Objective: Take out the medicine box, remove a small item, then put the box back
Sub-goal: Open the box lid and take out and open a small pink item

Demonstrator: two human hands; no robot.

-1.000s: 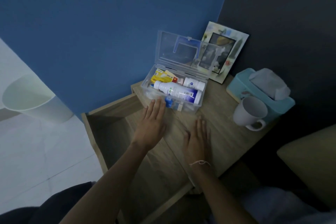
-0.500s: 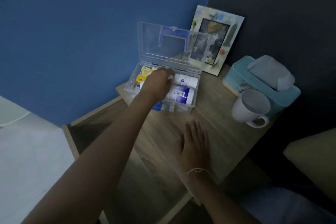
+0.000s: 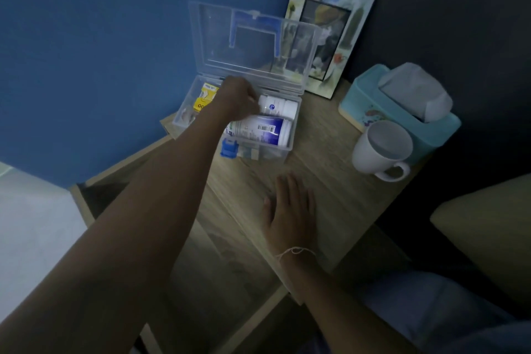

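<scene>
Reaching into the open medicine box at the back of the wooden table, the left hand curls over the bottles (its grip cannot be told), while the right hand lies flat, fingers spread narrowly, on the tabletop nearby

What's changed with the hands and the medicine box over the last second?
The left hand left the tabletop in front of the medicine box and reached into it, curled among the bottles; whether it grips anything is unclear. The right hand stayed flat on the table, the box lid open, the mug unmoved.
</scene>
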